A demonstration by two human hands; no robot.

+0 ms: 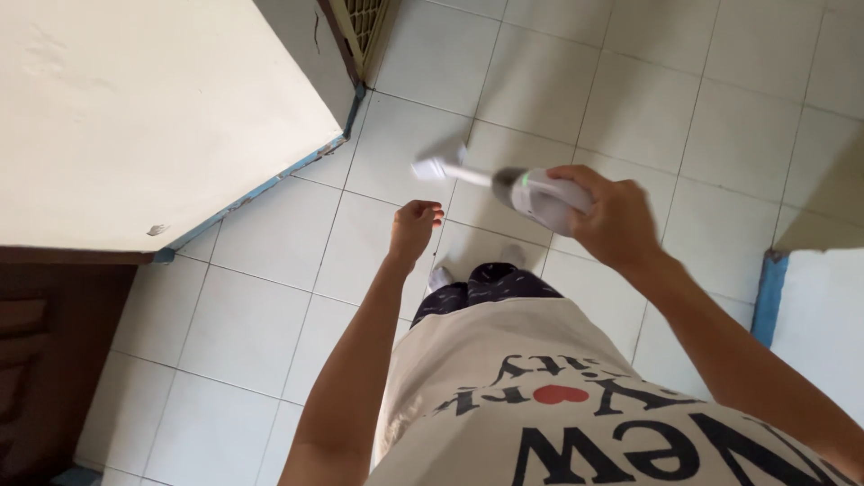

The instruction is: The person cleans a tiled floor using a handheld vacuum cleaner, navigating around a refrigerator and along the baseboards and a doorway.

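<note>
A dark wooden cabinet (40,360) was seen at the far left, under a flat off-white top (153,117) with a chipped blue-edged rim. Smooth pale floor tiles (261,324) with thin grout lines were left open between that rim and the body. The left hand (414,229) was held empty over the tiles, fingers loosely curled, nothing touched. A white handheld vacuum (531,193), rounded body, slim nozzle pointing left, motion-blurred, was gripped around its handle by the right hand (612,220), above the floor. A blue-edged white wall corner (774,297) was seen at right.
</note>
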